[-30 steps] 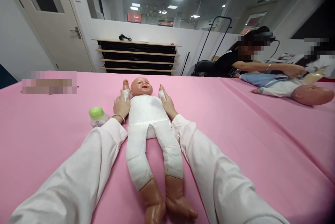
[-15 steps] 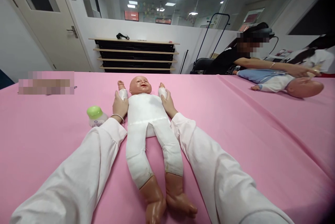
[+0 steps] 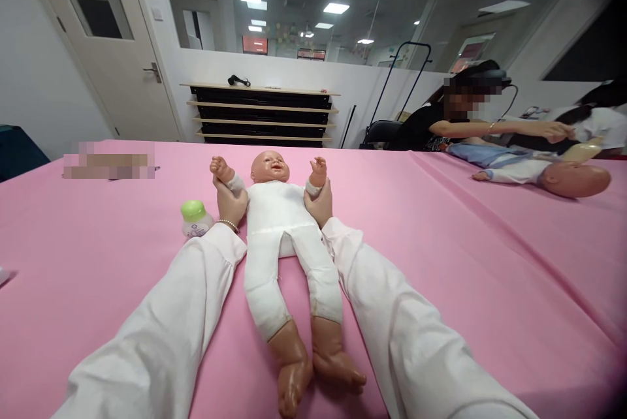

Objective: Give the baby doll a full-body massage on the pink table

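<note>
We find no legible text in this view. The small bottle (image 3: 196,220) with the green cap, just to the left of our left hand (image 3: 229,200), carries a dark printed mark on its label, but it is too small and blurred for us to read. The framed panels (image 3: 255,45) on the far wall, well beyond our hands, show red patches only; we cannot make out any letters or numbers there.
</note>
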`<state>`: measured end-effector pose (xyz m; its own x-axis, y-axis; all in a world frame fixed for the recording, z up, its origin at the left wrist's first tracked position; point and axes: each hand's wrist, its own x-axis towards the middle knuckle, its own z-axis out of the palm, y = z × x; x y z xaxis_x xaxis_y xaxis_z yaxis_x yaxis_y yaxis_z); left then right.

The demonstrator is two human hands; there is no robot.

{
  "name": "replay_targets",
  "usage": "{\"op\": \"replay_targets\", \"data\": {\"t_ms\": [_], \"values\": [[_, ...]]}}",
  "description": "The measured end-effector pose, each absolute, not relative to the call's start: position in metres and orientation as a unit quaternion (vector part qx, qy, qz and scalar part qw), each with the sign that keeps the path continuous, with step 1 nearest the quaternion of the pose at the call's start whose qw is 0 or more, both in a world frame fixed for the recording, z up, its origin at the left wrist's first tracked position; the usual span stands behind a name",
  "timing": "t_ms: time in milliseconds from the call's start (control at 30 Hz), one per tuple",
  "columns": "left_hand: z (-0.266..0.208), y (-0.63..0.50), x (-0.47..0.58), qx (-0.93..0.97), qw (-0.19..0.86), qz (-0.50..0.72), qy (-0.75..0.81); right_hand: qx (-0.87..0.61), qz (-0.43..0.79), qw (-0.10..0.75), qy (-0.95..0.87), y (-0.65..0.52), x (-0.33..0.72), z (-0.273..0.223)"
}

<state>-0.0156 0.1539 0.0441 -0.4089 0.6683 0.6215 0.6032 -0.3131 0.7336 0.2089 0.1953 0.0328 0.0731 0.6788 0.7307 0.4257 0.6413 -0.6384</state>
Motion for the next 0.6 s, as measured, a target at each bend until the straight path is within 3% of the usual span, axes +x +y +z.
{"op": "replay_targets", "data": {"t_ms": [300, 600], "values": [[0.036, 0.145, -0.019, 0.572, -0.012, 0.546, 0.613, -0.424, 0.208, 0.575, -0.668, 0.175, 0.216, 0.034], [0.037, 0.116, -0.019, 0.655, 0.018, 0.486, 0.578, -0.434, 0.302, 0.544, -0.651, 0.168, 0.229, 0.031]]}}
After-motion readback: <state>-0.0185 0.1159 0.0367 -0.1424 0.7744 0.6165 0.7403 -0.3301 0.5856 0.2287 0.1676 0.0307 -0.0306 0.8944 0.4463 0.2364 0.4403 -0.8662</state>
